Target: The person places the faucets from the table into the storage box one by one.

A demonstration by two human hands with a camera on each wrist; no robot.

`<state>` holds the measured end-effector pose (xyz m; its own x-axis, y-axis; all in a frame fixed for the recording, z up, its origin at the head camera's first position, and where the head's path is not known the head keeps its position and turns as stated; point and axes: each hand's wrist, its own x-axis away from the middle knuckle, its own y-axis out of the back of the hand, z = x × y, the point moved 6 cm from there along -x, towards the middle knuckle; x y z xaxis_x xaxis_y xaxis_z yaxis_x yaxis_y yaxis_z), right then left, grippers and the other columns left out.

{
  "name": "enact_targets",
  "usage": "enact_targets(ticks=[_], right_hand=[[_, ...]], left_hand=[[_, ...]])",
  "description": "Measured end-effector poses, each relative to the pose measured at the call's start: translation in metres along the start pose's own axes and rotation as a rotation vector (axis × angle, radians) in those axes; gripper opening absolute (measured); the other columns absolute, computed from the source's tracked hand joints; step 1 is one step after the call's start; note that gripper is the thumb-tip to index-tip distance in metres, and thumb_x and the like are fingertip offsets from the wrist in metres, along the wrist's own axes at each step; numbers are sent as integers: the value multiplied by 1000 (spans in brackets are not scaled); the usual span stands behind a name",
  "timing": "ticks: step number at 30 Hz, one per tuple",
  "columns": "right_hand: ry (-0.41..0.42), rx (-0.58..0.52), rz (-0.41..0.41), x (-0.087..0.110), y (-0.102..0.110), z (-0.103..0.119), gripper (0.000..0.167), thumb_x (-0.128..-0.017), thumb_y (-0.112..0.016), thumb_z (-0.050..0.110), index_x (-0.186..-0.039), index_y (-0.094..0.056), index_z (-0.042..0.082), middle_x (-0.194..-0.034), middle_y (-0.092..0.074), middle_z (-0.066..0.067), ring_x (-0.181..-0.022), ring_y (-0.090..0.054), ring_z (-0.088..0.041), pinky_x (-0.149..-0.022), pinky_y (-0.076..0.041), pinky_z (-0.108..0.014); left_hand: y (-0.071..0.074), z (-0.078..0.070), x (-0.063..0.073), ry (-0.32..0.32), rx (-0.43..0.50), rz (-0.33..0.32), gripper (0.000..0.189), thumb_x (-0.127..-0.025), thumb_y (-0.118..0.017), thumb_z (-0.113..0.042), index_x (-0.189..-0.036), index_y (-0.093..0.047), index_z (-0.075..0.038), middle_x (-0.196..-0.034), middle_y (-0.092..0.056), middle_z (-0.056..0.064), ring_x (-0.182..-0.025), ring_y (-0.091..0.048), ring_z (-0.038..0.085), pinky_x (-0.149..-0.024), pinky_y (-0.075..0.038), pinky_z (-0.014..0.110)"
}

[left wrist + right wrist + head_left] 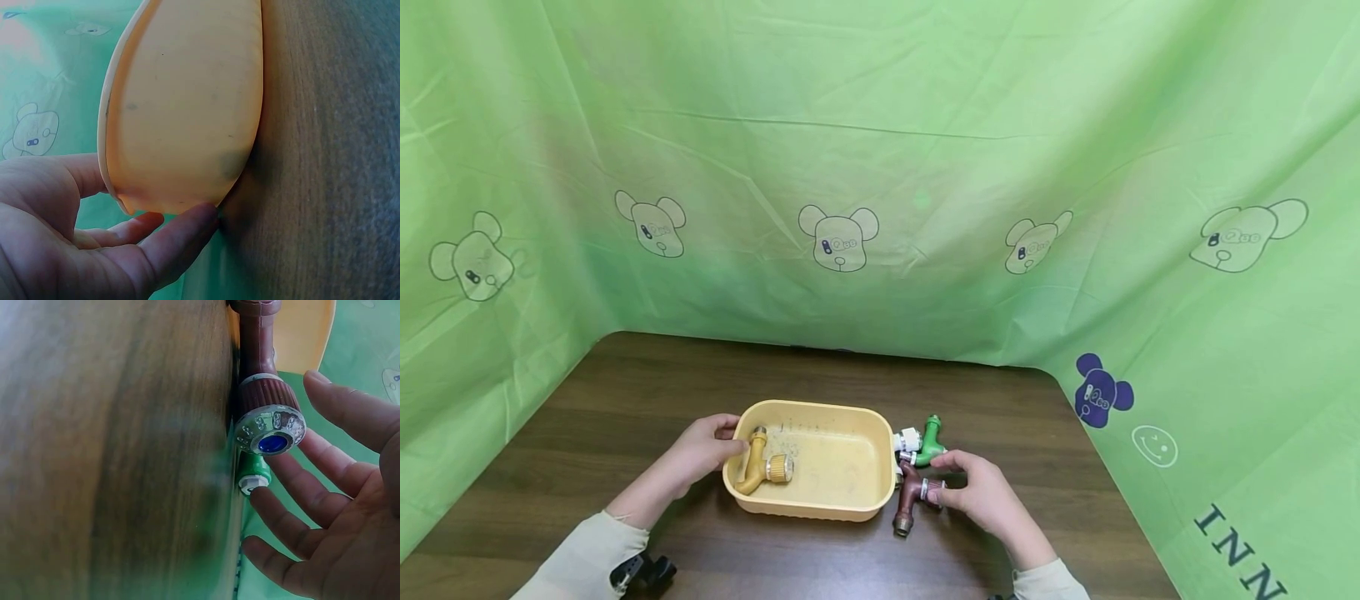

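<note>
A yellow plastic tub [827,471] sits on the table with a mustard-yellow tap [756,465] lying inside its left end. My left hand [702,454] grips that end, the thumb over the rim and the fingers against the outer wall [181,106]. Right of the tub lies a maroon tap [910,493] with a ribbed, blue-centred knob [272,425]. My right hand [983,493] is beside this knob, thumb and fingers spread around it, with a gap at the thumb in the right wrist view. Behind it lies a green tap [931,443].
A white tap [907,439], partly hidden, lies against the tub's right side by the green one. The brown wooden table [685,367] extends around the tub. Green printed curtains [925,317] enclose its back and sides.
</note>
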<state>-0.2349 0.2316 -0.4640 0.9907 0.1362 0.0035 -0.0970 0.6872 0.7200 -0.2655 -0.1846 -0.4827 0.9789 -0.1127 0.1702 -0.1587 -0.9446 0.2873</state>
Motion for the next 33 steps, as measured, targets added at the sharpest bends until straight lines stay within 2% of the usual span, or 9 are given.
enact_targets(ticks=[33], right_hand=[[-36, 71, -3, 6, -4, 0, 41, -69, -94, 20, -105, -75, 16, -110, -74, -2, -110, -64, -25, -100, -50, -52]], left_hand=[[0, -1, 1, -1, -20, -12, 53, -92, -68, -4, -138, -50, 14, -122, -64, 26, -100, -68, 24, -78, -63, 39]])
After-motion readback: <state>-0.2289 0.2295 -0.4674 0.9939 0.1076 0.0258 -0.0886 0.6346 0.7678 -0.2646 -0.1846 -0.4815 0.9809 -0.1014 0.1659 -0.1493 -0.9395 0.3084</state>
